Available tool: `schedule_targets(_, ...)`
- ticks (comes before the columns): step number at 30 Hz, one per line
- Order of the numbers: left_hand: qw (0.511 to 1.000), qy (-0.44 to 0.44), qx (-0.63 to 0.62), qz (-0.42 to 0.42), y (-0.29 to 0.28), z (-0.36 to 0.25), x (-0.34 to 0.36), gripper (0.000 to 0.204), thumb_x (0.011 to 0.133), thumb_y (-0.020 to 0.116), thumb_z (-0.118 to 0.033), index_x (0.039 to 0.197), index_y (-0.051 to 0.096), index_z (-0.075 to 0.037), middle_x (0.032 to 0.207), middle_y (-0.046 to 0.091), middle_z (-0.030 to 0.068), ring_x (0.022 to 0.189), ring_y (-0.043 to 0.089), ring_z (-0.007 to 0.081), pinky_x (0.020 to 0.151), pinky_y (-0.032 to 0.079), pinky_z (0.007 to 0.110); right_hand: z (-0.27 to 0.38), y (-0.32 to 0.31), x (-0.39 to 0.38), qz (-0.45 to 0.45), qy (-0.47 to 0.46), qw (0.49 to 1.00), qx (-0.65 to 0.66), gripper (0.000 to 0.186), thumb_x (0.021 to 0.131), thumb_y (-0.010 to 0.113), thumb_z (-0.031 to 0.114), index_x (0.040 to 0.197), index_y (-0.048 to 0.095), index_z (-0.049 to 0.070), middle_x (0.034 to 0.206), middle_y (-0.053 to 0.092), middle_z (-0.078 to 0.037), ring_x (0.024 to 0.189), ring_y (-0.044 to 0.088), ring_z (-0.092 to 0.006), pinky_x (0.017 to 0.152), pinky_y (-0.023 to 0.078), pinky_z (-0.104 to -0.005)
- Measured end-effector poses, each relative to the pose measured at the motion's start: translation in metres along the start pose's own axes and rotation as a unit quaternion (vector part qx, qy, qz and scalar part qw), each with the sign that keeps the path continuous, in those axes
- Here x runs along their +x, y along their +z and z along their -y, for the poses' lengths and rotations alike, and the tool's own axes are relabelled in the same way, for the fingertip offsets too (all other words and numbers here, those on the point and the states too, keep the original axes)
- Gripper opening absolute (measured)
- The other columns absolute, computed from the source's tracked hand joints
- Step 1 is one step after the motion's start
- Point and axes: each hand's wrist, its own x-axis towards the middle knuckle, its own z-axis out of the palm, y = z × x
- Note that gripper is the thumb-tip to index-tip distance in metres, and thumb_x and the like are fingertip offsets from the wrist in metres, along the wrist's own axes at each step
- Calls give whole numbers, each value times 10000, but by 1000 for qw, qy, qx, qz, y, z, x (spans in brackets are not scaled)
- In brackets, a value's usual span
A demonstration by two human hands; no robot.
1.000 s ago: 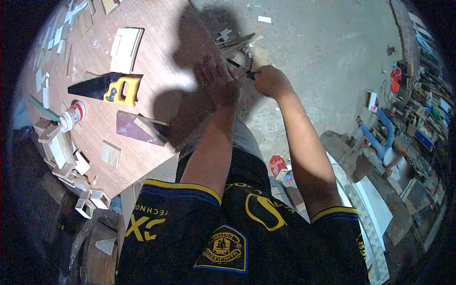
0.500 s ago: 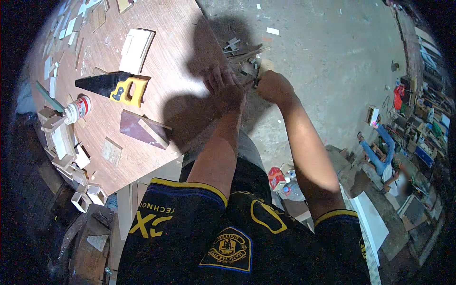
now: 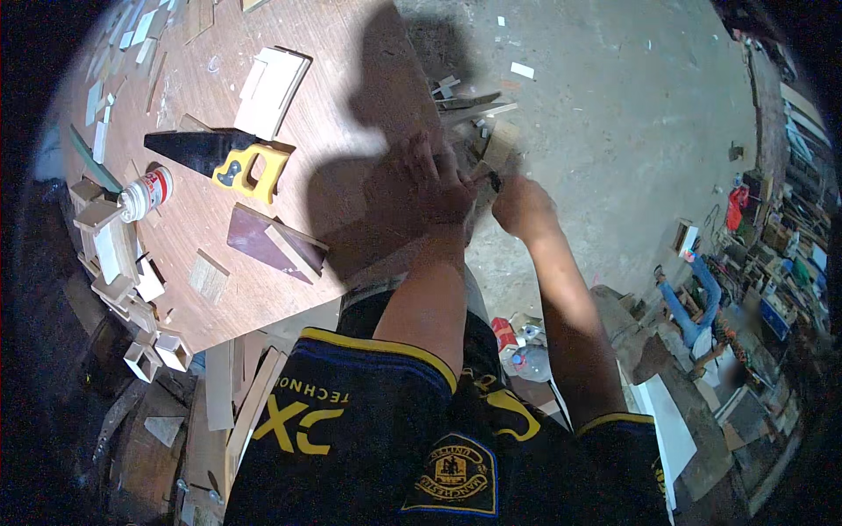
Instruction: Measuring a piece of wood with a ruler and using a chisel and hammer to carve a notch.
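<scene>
My left hand (image 3: 438, 188) lies in shadow at the right edge of the wooden tabletop (image 3: 351, 53), its fingers stretched out and pressed down. Whether a thin piece lies under it, I cannot tell. Just past that edge, my right hand (image 3: 524, 209) is closed, with a small dark part showing at its fingers; what it grips is mostly hidden. A tan piece of wood (image 3: 501, 145) shows just beyond the two hands. Left of my hands on the table are a handsaw (image 3: 250, 171) with a yellow handle and a stack of pale wood pieces (image 3: 270, 92).
A dark reddish wedge-shaped wood piece (image 3: 272, 241) and a white tub (image 3: 147, 193) sit on the table, near small wooden boxes (image 3: 174, 351). Wood scraps (image 3: 474, 112) litter the concrete floor (image 3: 631, 114). Another person (image 3: 702, 307) is at the far right among piled material.
My right hand has moved down toward me, away from the scraps on the floor. The left hand stays at the table edge. The whole view has shifted slightly.
</scene>
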Motion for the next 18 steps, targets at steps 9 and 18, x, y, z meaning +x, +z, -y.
schedule_targets(9, 999, 14, -7, 33, 16, -9, -4, 275, 703, 562, -158, 943, 603, -28, 1338, 403, 226, 1298, 294, 480, 1025, 247, 635, 0, 0, -5, -12, 86, 996, -16, 218, 825, 475, 124, 937, 652, 60, 845, 653, -235, 839, 642, -395, 744, 512, -487)
schedule_targets(18, 998, 14, -45, -44, 18, -3, -3, 195, 804, 529, -158, 903, 619, -18, 1342, 395, 212, 1298, 273, 493, 1031, 214, 651, 2, -4, -19, -11, 76, 997, -30, 205, 872, 453, 144, 962, 616, 57, 803, 653, -227, 798, 645, -398, 710, 510, -495)
